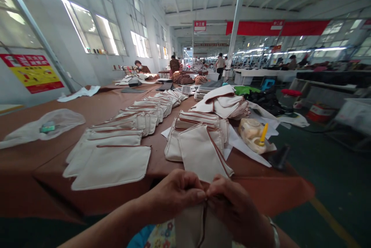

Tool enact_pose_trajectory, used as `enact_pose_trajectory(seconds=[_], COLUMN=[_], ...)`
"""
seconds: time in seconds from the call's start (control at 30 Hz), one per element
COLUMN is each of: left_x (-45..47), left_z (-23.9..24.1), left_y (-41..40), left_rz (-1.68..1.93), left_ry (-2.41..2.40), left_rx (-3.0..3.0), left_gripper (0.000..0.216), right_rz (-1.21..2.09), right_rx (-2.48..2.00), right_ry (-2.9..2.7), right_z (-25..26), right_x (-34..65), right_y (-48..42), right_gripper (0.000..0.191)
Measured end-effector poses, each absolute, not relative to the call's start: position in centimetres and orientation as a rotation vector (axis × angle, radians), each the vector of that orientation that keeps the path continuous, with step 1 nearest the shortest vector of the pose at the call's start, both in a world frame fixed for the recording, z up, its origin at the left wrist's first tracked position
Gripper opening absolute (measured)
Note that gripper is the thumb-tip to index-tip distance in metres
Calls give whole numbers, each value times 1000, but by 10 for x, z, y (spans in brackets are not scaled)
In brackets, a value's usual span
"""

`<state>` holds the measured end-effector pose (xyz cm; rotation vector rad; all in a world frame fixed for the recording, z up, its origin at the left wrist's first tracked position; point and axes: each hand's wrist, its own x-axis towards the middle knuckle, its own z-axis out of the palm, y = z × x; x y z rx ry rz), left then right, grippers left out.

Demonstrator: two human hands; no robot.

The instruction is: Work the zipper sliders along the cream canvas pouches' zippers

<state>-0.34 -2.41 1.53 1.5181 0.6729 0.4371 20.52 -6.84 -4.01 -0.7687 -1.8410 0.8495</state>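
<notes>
Close to my body, my left hand (pixel 182 188) and my right hand (pixel 228 197) meet with closed fingers at the top of a white fabric panel (pixel 189 223) with a brown edge. Both pinch it there, and it hangs down over my lap. Just beyond my hands, a pile of similar panels (pixel 197 149) rests on the brown-covered table (pixel 162 167). To the left, a long row of overlapping panels (pixel 116 165) with brown piping runs back along the table. The panel's lower end is out of view.
A clear plastic bag (pixel 62 120) with a small green item lies at left. At right are a yellow-handled tool (pixel 263 134) in a wrapped container, a dark cone-shaped object (pixel 279 158) and more stacked white pieces (pixel 224 103). People work farther back.
</notes>
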Motion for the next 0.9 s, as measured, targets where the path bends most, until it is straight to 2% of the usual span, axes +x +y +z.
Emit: enact_pose_trajectory(seconds=[0.1,0.23,0.37,0.5,0.63,0.77,0.9], left_x=[-4,-4,-5,-7,-6,-6,-8], left_z=[26,30,28,25,17,10,11], left_y=[-29,-31,-29,-30,-29,-24,-21], left_rz=[427,399,413,460,505,496,454], left_ry=[716,774,796,779,666,619,686], left_rx=[1789,1986,2052,1917,1651,1629,1745], left_gripper=[33,30,32,32,33,32,32], right_rz=[1204,1257,1278,1149,1294,1458,1495], right_rx=[-863,-939,-905,-873,-806,-812,-929], right_ry=[-1686,-1825,-1910,-1938,-1683,-1470,-1552], right_z=[-30,-15,-6,-10,-25,-35,-30], right_x=[209,212,210,204,198,202,210], right_y=[-70,-64,-59,-60,-59,-54,-51], right_gripper=[24,38,37,33,33,43,53])
